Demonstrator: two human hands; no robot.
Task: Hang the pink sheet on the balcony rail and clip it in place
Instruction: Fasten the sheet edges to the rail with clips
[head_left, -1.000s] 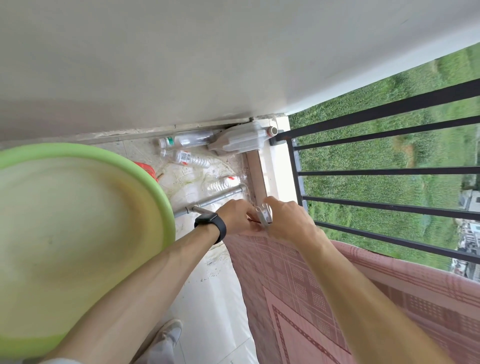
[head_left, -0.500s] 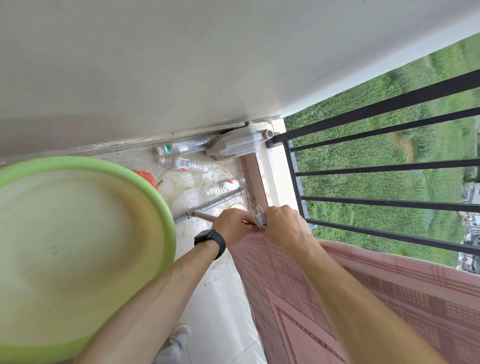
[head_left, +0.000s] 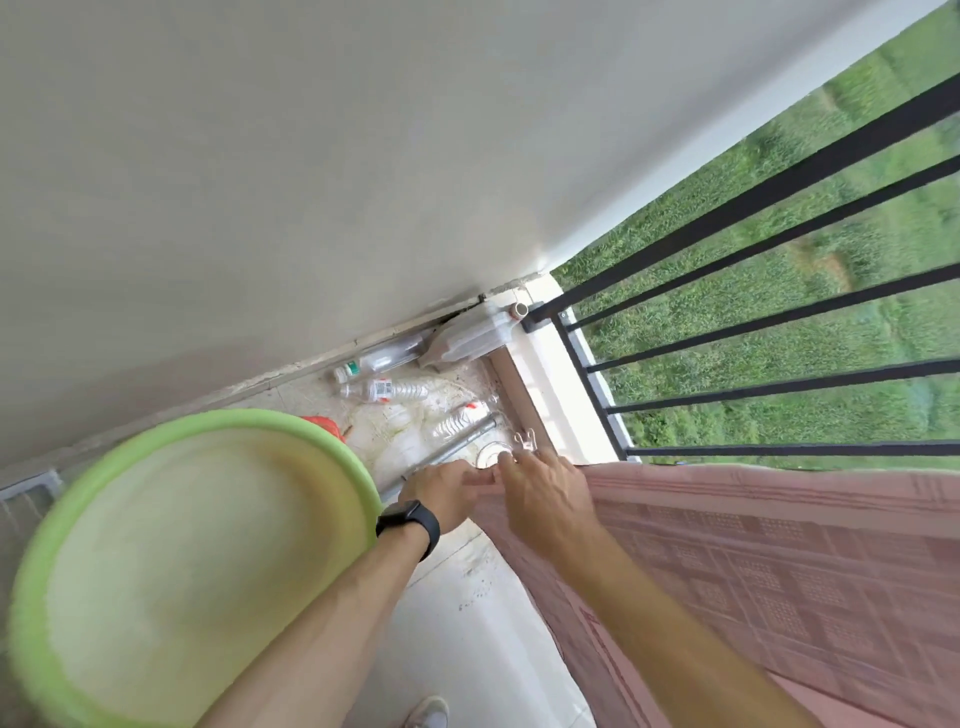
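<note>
Gripping sheet (head_left: 779, 571), left hand (head_left: 445, 494); clip (head_left: 524, 442), right hand (head_left: 545, 499)

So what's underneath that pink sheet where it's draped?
The pink sheet covers the part of the balcony rail it hangs over, so nothing beneath shows. Only the rail's bars past its edge and the tiled floor beside it are visible.

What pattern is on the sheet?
The sheet is pink, with a darker grid check and striped bands along the edge; the head view shows it best.
</note>
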